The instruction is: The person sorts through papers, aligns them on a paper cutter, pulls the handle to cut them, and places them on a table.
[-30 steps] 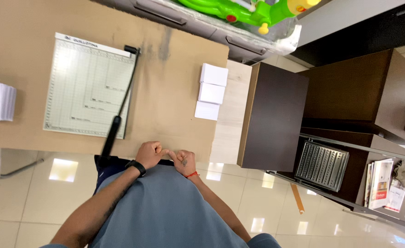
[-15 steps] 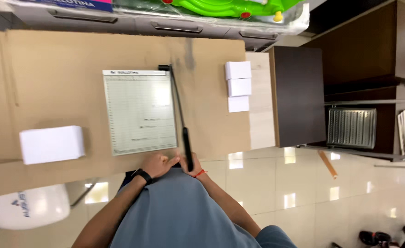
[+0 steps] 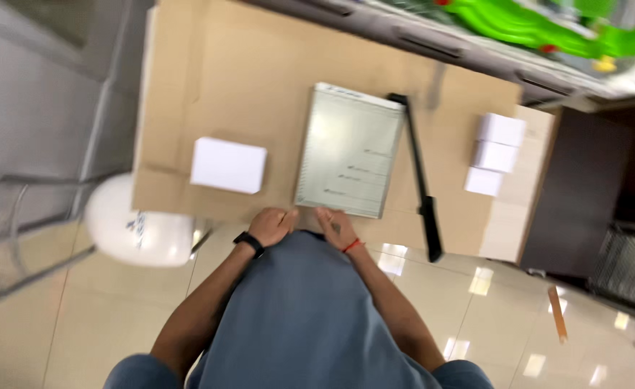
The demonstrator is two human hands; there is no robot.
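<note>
Hands first: my left hand [image 3: 271,225] and right hand [image 3: 334,225] sit close together at the near edge of the brown table [image 3: 238,79], just below the paper trimmer [image 3: 350,150]. Fingers on both are loosely curled toward each other; whether they pinch anything between them I cannot tell, the view is too blurred. A black watch [image 3: 248,243] wraps my left wrist, a red thread band [image 3: 352,246] my right.

Beyond the hands lies the trimmer's grey gridded board, flat on the table, its black cutting arm [image 3: 418,180] along the board's right side with the handle sticking out past the table's near edge. Left of the trimmer rests a white paper stack [image 3: 229,165]. Right of the trimmer three smaller white paper stacks [image 3: 496,153] stand in a row. Past the trimmer, behind the table's far edge, lies a green plastic toy [image 3: 526,25].
</note>
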